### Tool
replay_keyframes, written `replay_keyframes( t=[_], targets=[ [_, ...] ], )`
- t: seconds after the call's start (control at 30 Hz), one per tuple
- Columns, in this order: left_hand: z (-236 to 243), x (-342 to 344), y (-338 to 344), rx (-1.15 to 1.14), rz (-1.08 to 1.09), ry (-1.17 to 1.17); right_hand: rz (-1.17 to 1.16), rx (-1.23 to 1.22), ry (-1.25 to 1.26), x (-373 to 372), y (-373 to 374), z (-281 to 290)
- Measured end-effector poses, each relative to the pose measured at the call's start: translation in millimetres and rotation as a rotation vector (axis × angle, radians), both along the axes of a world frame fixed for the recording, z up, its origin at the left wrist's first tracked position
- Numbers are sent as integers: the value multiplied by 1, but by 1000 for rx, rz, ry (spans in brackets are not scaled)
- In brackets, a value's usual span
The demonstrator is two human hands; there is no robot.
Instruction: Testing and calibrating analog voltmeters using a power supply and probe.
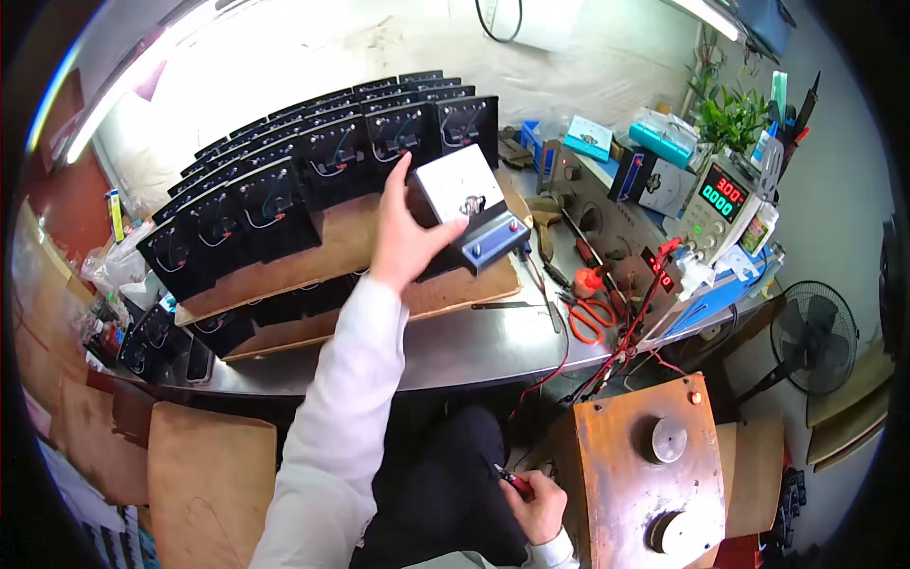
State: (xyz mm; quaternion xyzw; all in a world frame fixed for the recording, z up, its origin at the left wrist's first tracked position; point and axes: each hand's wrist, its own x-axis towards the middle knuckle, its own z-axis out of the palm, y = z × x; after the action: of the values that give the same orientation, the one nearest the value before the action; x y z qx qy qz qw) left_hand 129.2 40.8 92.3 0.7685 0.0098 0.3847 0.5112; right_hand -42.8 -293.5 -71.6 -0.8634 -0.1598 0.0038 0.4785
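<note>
My left hand (408, 232) reaches forward over the bench and grips a box-shaped meter-like unit (460, 185) by its left side. The unit is tilted, with a white face, a small opening, and a blue strip carrying two terminal posts. Behind it, several black panels (332, 156) with thin wires and small parts stand in rows on a wooden board (346, 232). Low by my lap, my right hand (540, 507) is closed round a small red-handled tool (517, 481) with a metal tip; its exact kind is hard to make out.
At the right stand a power supply (716, 209) with lit digits, a plant (735, 119) and orange-handled scissors (592, 321). A rusty metal box (649, 465) with two round metal pieces stands near my right hand. A fan (813, 337) stands far right; a wooden stool (210, 479) is at left.
</note>
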Motion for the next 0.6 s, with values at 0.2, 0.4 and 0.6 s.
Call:
replay_keyframes(
  t=[0.2,0.4,0.6],
  targets=[
    [-67,-109,-40,116,-80,-66,2,-79,-31,25,-6,-7],
    [-119,-127,-12,-143,-222,225,95,147,-28,42,55,34],
    [-122,-130,-16,-118,-236,284,269,76,-339,54,107,52]
  ],
)
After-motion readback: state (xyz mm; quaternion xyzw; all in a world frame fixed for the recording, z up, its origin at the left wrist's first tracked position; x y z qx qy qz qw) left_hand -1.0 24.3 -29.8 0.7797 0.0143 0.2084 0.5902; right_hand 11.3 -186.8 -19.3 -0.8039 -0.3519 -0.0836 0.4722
